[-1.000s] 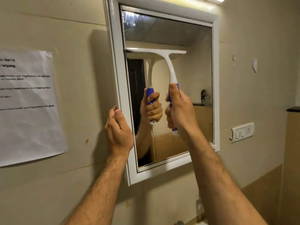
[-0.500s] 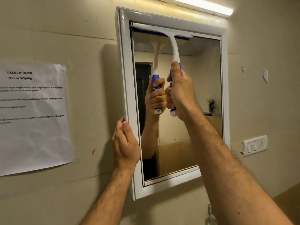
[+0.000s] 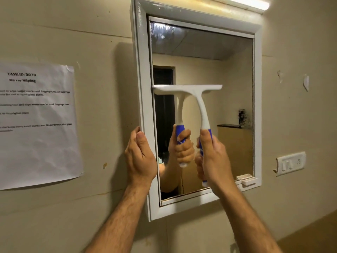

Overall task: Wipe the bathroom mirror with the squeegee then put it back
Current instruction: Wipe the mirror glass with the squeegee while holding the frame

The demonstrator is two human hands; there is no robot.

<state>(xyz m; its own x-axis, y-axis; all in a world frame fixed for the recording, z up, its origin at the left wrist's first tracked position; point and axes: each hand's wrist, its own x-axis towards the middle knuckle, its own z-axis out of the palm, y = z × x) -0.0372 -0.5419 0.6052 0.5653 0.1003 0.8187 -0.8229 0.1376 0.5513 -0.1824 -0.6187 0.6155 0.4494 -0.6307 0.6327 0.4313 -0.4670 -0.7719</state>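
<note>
Wiping underway: right hand (image 3: 213,157) grips squeegee (image 3: 189,88) mid-mirror (image 3: 228,70); left hand (image 3: 140,156) clasps frame (image 3: 140,70); lower glass, return remain.

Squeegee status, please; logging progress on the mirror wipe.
Right hand grips squeegee, blade on glass mid-mirror. Left hand holds mirror frame. Nothing in the way.

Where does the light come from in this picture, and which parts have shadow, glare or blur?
Head view: a tube light above the mirror lights the scene from the top and is overexposed; the mirror frame throws a soft shadow on the wall at its left; smeared glare shows in the glass's top left corner; the squeegee blade's left end and the paper notice text look slightly blurred; straight edges bend from wide-angle distortion.
</note>
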